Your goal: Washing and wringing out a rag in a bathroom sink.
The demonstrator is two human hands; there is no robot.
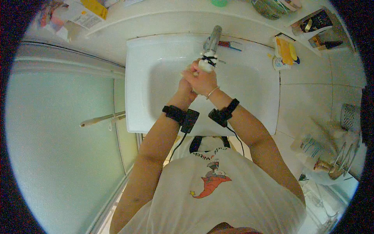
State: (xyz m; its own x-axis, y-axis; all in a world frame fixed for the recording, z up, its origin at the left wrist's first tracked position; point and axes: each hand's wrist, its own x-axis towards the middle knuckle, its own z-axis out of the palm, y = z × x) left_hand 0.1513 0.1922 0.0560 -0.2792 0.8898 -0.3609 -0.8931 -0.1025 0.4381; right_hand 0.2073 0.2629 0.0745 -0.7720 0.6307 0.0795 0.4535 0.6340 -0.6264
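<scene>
Over the white washbasin (169,125), my left hand (188,86) and my right hand (204,81) are pressed together, fingers overlapping. Whether anything small lies between the palms is hidden. Just beyond the fingers is the metal faucet (215,36), with a white piece and a black tie with pearl-like beads (209,60) around its near end. A thin bracelet (212,92) circles my right wrist. Black straps with small boxes and cables are on both forearms. Behind the faucet, a red-handled brush (230,45) lies on the basin's back rim.
A yellow sponge or cloth in a wall holder (285,51) hangs right of the basin. Bottles stand on the corner shelf (314,48). A carton (84,14) sits on the ledge at upper left. Frosted glass panels (58,131) stand at left, with a bar handle (99,119).
</scene>
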